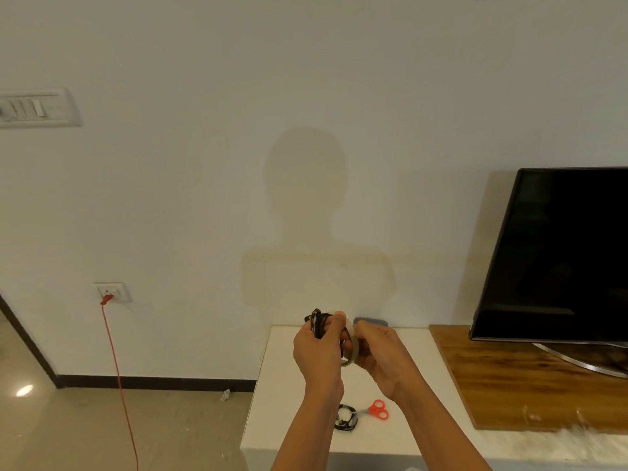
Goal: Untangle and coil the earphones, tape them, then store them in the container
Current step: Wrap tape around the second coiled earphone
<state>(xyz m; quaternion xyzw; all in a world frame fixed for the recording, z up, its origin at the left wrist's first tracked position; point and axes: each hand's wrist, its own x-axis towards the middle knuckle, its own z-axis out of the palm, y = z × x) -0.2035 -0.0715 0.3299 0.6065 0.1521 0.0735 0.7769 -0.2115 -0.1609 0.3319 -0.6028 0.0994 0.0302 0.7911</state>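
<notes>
My left hand (317,348) grips a coiled bundle of black earphones (318,322), raised above the white table (289,385); the plug end sticks up past my fingers. My right hand (379,348) holds a roll of beige tape (351,348) right against the coil. The two hands touch around the roll. A second black earphone bundle (346,418) lies on the table below my wrists. A grey container (372,321) sits at the table's far edge by the wall, mostly hidden behind my hands.
Red-handled scissors (378,409) lie beside the second bundle. A dark TV (557,253) stands on a wooden board (509,379) at the right. A red cable (119,379) hangs from a wall socket (111,292) at the left, down to the floor.
</notes>
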